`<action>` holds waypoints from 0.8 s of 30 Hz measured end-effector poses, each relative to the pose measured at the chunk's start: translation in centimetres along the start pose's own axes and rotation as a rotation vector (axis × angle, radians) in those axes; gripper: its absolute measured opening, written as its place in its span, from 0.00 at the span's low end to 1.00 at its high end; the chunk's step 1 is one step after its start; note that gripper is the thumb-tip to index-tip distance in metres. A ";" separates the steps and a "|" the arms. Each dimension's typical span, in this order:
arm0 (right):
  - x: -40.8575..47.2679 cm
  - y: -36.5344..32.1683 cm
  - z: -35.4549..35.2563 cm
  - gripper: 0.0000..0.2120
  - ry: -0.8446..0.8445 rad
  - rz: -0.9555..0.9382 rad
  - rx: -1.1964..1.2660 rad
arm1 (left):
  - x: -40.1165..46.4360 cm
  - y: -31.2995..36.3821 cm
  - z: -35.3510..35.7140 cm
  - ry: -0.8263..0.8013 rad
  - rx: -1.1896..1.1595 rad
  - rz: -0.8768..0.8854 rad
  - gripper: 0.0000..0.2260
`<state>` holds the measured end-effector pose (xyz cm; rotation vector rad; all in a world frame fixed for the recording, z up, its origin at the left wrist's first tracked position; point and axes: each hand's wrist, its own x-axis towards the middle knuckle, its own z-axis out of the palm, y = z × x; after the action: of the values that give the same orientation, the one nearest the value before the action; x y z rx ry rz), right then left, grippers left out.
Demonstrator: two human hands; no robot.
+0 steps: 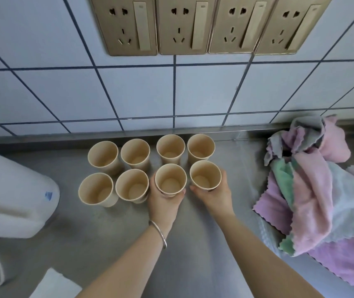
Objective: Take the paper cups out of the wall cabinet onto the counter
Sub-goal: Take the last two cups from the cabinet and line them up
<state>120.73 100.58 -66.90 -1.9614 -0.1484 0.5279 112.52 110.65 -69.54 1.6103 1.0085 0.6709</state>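
Several tan paper cups stand upright in two rows on the steel counter (pixel 111 231), close to the tiled wall. My left hand (pixel 164 201) wraps around the third cup of the front row (pixel 170 179). My right hand (pixel 214 195) wraps around the front row's rightmost cup (pixel 205 174). Both cups rest on or just above the counter; I cannot tell which. The back row (pixel 151 153) and the two front left cups (pixel 113 189) stand free. The wall cabinet is out of view.
A heap of pink, grey and green cloths (pixel 313 190) lies on the counter at the right. A white appliance (pixel 10 196) sits at the left, a white sheet (pixel 55 284) at the front left. Gold wall sockets (pixel 204 24) are mounted above.
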 end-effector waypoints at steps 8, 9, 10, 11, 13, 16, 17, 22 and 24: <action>-0.5 1.8 -0.1 0.33 0.001 -0.021 -0.016 | -1.1 -1.1 0.4 0.022 0.118 -0.083 0.34; -0.7 2.1 -0.2 0.34 0.007 -0.023 -0.014 | -1.4 -1.2 0.4 0.008 0.123 -0.099 0.34; -1.0 2.4 -0.3 0.35 0.011 -0.018 -0.017 | -1.7 -1.3 0.3 -0.005 0.125 -0.114 0.34; -1.3 2.7 -0.5 0.35 0.014 -0.010 -0.029 | -2.2 -1.3 0.2 -0.018 0.133 -0.121 0.33; -2.1 3.2 -0.8 0.37 0.028 0.006 -0.063 | -3.4 -1.2 -0.1 -0.034 0.164 -0.132 0.33; -4.2 4.0 -1.3 0.37 0.083 0.030 -0.094 | -5.6 -1.0 -0.7 -0.013 0.172 -0.179 0.32; -5.1 4.2 -1.5 0.35 0.110 0.043 -0.093 | -6.4 -0.8 -0.9 -0.017 0.174 -0.192 0.30; -10.8 5.3 -3.3 0.26 0.265 0.150 -0.013 | -10.3 0.8 -2.0 -0.326 0.182 -0.191 0.16; -13.7 5.9 -4.7 0.23 0.343 0.180 0.020 | -12.1 1.7 -1.9 -0.482 0.175 -0.137 0.14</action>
<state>109.67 89.49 -66.37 -2.0243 0.2502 0.2987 105.50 100.87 -66.56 1.7245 0.8218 0.0889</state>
